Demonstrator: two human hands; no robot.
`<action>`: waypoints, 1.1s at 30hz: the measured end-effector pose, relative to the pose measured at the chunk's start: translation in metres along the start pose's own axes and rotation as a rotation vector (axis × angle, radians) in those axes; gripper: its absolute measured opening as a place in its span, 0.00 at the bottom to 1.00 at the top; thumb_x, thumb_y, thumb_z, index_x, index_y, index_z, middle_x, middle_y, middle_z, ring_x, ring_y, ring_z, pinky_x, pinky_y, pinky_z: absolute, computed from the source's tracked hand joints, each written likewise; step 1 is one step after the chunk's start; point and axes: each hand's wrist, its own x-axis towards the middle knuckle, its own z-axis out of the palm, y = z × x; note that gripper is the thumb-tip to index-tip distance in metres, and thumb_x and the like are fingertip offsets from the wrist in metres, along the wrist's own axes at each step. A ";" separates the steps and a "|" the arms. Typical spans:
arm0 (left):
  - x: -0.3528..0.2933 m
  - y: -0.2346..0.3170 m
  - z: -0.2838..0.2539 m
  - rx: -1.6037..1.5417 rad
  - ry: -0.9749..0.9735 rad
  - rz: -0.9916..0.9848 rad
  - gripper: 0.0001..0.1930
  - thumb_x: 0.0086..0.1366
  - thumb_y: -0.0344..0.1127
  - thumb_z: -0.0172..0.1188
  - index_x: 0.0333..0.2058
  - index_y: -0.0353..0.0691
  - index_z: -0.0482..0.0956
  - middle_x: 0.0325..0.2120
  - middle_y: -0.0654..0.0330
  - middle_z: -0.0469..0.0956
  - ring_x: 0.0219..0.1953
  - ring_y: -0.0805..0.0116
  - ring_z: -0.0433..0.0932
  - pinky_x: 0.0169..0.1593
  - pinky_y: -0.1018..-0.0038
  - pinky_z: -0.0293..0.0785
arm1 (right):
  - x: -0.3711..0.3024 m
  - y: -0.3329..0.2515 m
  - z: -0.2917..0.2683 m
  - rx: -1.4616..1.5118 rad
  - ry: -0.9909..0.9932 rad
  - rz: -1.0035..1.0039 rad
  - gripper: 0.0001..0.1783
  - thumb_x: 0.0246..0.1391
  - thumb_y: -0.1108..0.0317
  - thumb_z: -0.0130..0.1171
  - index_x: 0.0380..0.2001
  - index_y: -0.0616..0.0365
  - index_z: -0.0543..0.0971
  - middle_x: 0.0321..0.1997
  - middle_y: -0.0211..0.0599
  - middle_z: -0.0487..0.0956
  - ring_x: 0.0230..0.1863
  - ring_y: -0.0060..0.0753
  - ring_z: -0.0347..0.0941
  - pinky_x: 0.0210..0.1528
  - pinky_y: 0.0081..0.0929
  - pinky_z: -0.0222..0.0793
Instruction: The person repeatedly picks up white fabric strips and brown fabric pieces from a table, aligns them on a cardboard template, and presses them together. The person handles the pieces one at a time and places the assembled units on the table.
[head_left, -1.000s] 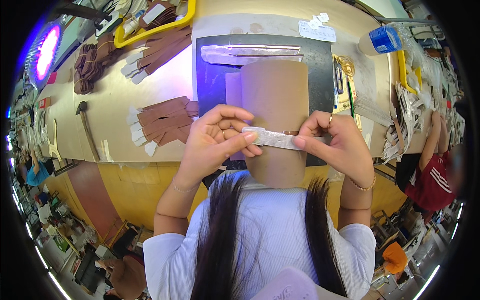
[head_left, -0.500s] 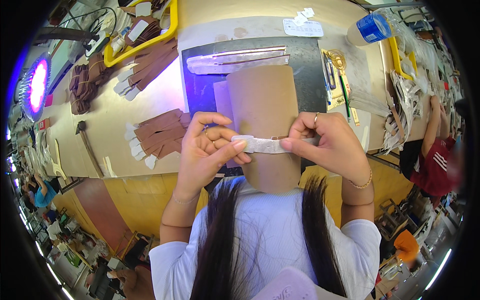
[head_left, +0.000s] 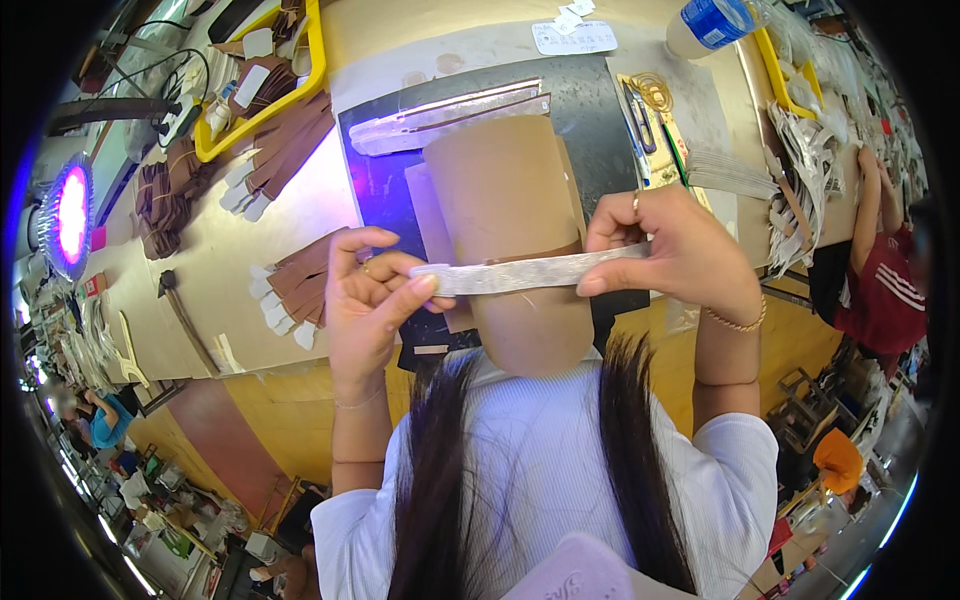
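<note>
A pale, silvery-white strap strip (head_left: 520,274) with a brown edge runs level between my hands. It crosses in front of a tan, rounded form (head_left: 505,190) that leans from the worktable toward my body. My left hand (head_left: 372,305) pinches the strip's white-tabbed left end between thumb and fingers. Farther along, my right hand (head_left: 685,245) grips it near the right end, thumb on the near face and fingers behind. Part of the strip is hidden inside the right hand.
Brown strips with white tabs (head_left: 305,285) lie left, near a hammer (head_left: 185,310) and lit lamp (head_left: 70,215). Behind are a dark mat (head_left: 390,210), a yellow basket (head_left: 318,80) and silvery strips (head_left: 450,115). Pens (head_left: 640,130), a bottle (head_left: 705,28) and a person (head_left: 885,300) are rightward.
My hands have moved apart, so a longer stretch of the strip shows between them. The whole view has shifted and tilted slightly.
</note>
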 end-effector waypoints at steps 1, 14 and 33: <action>0.000 0.000 -0.006 -0.003 0.001 0.007 0.22 0.55 0.18 0.59 0.46 0.37 0.60 0.27 0.50 0.77 0.28 0.63 0.80 0.32 0.74 0.78 | -0.002 0.002 -0.003 0.035 0.000 0.001 0.14 0.41 0.63 0.70 0.21 0.59 0.75 0.19 0.22 0.72 0.21 0.12 0.64 0.24 0.13 0.59; 0.009 -0.023 -0.018 -0.081 -0.036 -0.059 0.24 0.56 0.18 0.58 0.46 0.39 0.57 0.25 0.49 0.76 0.26 0.62 0.78 0.32 0.72 0.77 | 0.000 0.043 0.012 0.602 0.007 0.139 0.15 0.48 0.61 0.65 0.22 0.62 0.75 0.19 0.29 0.76 0.23 0.16 0.71 0.26 0.15 0.66; 0.016 -0.031 -0.012 -0.101 -0.045 -0.131 0.30 0.53 0.20 0.62 0.51 0.44 0.56 0.35 0.57 0.75 0.35 0.66 0.77 0.37 0.73 0.77 | 0.000 0.103 0.045 1.109 0.049 0.069 0.12 0.55 0.62 0.59 0.31 0.61 0.75 0.27 0.31 0.78 0.27 0.17 0.74 0.31 0.14 0.71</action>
